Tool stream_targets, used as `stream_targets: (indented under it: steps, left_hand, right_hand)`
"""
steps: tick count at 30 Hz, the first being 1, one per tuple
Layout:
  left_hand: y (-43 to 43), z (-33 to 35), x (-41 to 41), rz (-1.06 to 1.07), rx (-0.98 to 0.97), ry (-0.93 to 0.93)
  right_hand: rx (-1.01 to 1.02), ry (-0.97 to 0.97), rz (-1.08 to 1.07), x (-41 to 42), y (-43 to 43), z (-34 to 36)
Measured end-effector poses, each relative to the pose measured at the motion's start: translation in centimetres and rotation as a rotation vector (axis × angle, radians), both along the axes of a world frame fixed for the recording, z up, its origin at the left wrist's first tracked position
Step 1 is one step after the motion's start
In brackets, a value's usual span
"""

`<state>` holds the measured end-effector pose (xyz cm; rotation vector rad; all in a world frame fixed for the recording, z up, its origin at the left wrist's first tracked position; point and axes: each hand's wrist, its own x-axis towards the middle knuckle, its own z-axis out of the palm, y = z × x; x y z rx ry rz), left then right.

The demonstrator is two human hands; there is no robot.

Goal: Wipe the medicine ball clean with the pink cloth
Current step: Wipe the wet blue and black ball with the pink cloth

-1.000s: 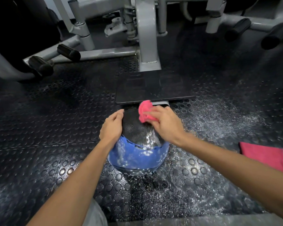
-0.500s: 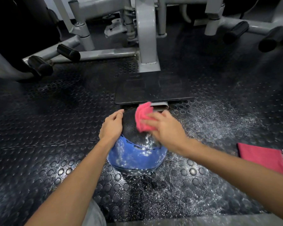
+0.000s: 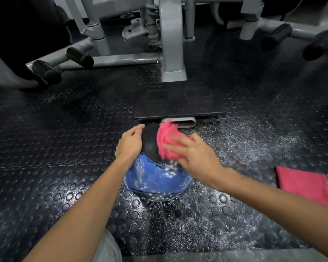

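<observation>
A blue and black medicine ball (image 3: 155, 178) sits on the studded rubber floor in the middle of the view, flecked with white powder on its blue part. My left hand (image 3: 130, 143) rests on the ball's left side, fingers laid over the black top. My right hand (image 3: 194, 157) grips a bunched pink cloth (image 3: 167, 140) and presses it on the ball's upper right; this hand is blurred by motion.
A second folded pink cloth (image 3: 303, 184) lies on the floor at the right. A black flat plate (image 3: 178, 101) and a grey machine post (image 3: 173, 44) stand just behind the ball. Padded roller bars (image 3: 80, 57) stick out at the left and right. White powder covers the floor.
My right hand has slid the pink cloth leftward and toward me over the ball's black top, and the cloth has spread wider. My left hand stays on the ball's left side.
</observation>
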<state>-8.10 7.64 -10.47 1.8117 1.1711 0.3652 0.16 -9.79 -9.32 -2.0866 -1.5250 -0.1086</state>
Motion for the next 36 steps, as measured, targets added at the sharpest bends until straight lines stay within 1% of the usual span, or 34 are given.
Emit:
stream_targets:
  steps: [2, 3, 4, 5, 7, 8, 9, 11, 12, 14, 15, 16, 17, 18, 20, 21, 22, 23, 24, 25, 27, 28, 29, 30, 31, 34, 36]
  left_hand:
    - [0.3, -0.3, -0.3, 0.000, -0.020, -0.026]
    - [0.3, -0.4, -0.5, 0.006, -0.028, -0.039]
    - [0.2, -0.4, -0.6, 0.015, -0.035, -0.047]
    - [0.0, -0.3, -0.7, 0.020, -0.036, -0.056]
    - [-0.3, 0.0, -0.6, 0.030, -0.025, -0.047]
    - [-0.5, 0.0, -0.4, 0.039, -0.011, -0.028]
    - [-0.6, 0.1, -0.2, 0.046, 0.006, -0.006]
    - [-0.5, 0.2, 0.0, 0.045, 0.020, 0.016]
    - [-0.4, 0.2, 0.0, 0.031, 0.013, 0.014]
    - [-0.1, 0.1, -0.1, 0.007, -0.001, -0.009]
    - [-0.1, 0.0, -0.3, 0.005, 0.005, -0.016]
    - [-0.2, -0.1, -0.5, 0.006, 0.010, -0.022]
    - [-0.3, -0.1, -0.7, 0.009, 0.007, -0.027]
    - [-0.4, -0.1, -0.8, 0.014, 0.000, -0.031]
    - [-0.5, 0.1, -0.8, 0.037, -0.002, -0.024]
    - [-0.6, 0.1, -0.7, 0.047, 0.003, -0.011]
    - [-0.8, 0.2, -0.7, 0.053, 0.009, -0.001]
    - [-1.0, 0.3, -0.7, 0.052, 0.016, 0.003]
    - [-1.0, 0.4, -0.7, 0.044, 0.021, 0.002]
    - [-0.8, 0.4, -0.6, 0.036, 0.018, -0.002]
    - [-0.5, 0.2, -0.7, 0.025, 0.005, -0.018]
    - [-0.4, 0.1, -0.8, 0.026, 0.003, -0.028]
    - [-0.5, 0.1, -0.8, 0.028, 0.003, -0.033]
    - [-0.6, 0.1, -0.9, 0.030, 0.001, -0.033]
    - [-0.7, 0.1, -1.0, 0.032, 0.000, -0.031]
    - [-1.0, 0.3, -0.8, 0.062, 0.015, 0.006]
    - [-1.4, 0.5, -0.5, 0.078, 0.039, 0.031]
  right_hand:
    - [0.036, -0.066, 0.158, -0.6, -0.6, -0.2]
    - [0.039, -0.109, 0.182, 0.2, -0.5, -0.4]
    - [0.011, -0.099, 0.151, 1.3, 0.0, -0.5]
    - [-0.021, -0.047, 0.070, 2.4, 0.6, -0.5]
    - [-0.063, 0.150, -0.104, 4.1, 1.4, -0.6]
    - [-0.045, 0.219, -0.154, 4.5, 1.6, -0.6]
    - [-0.046, 0.203, -0.177, 4.2, 1.6, -0.5]
    - [-0.078, 0.081, -0.143, 1.7, 1.1, 0.0]
    - [-0.037, -0.019, -0.065, 0.2, 0.6, 0.2]
    - [0.018, -0.130, 0.150, -1.9, -0.3, -0.2]
    - [0.016, -0.208, 0.230, -1.9, -0.7, -0.6]
    - [0.010, -0.257, 0.260, -1.2, -0.7, -0.8]
    - [-0.007, -0.228, 0.227, -0.3, -0.5, -0.8]
    - [-0.019, -0.141, 0.136, 0.7, -0.1, -0.5]
    - [-0.065, 0.096, -0.112, 3.3, 0.6, -0.3]
    - [-0.078, 0.204, -0.172, 4.4, 0.7, -0.9]
    - [-0.094, 0.247, -0.210, 5.0, 0.5, -1.4]
    - [-0.124, 0.252, -0.224, 4.6, 0.2, -1.6]
    - [-0.120, 0.213, -0.218, 3.4, -0.3, -1.6]
    - [-0.083, 0.135, -0.181, 1.8, -0.8, -1.4]
    - [0.026, -0.030, 0.017, -1.1, -1.9, -1.4]
    - [0.033, -0.100, 0.140, -1.6, -2.3, -1.9]
    - [0.027, -0.172, 0.210, -1.3, -2.4, -2.3]
    - [0.032, -0.194, 0.203, -0.4, -2.2, -2.6]
    - [0.031, -0.137, 0.146, 0.6, -1.8, -2.9]
    - [-0.020, 0.136, -0.168, 3.3, -0.7, -2.7]
    - [-0.034, 0.180, -0.216, 3.9, -0.5, -3.0]
